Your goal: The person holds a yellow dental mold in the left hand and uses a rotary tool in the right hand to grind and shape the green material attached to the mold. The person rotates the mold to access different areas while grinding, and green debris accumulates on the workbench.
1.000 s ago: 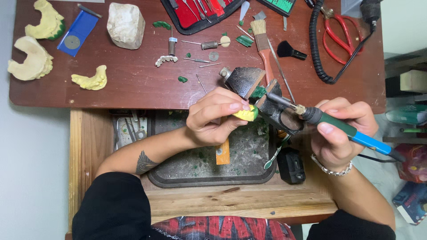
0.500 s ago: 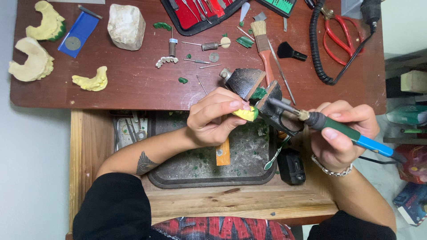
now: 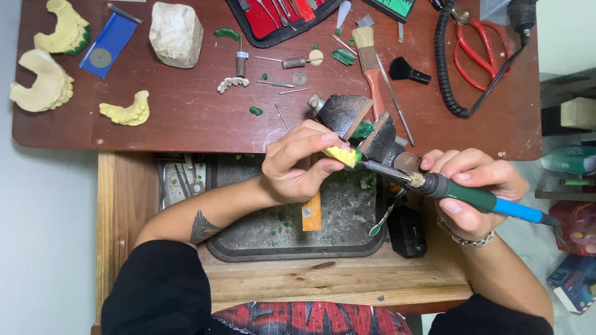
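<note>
My left hand (image 3: 298, 162) pinches a small yellow dental cast with green wax (image 3: 342, 155) just below the edge of the brown desk. My right hand (image 3: 470, 192) grips a green and blue handled heated tool (image 3: 475, 198) like a pen. Its metal tip points left and touches the cast. Both hands hover over a dark metal tray (image 3: 261, 245) speckled with green wax bits, set in an open wooden drawer. A black bench vise (image 3: 347, 118) sits right behind the cast.
On the desk (image 3: 186, 118) lie yellow plaster jaw casts (image 3: 127, 111), a white stone block (image 3: 176, 32), a blue card (image 3: 107, 46), a red tool case (image 3: 273, 18), a brush (image 3: 369, 62), red scissors (image 3: 478, 43) and a coiled black cable (image 3: 447, 74). An orange stick (image 3: 312, 214) lies in the tray.
My right hand and the tool have shifted slightly, and the tip stays at the cast. My left hand holds almost still.
</note>
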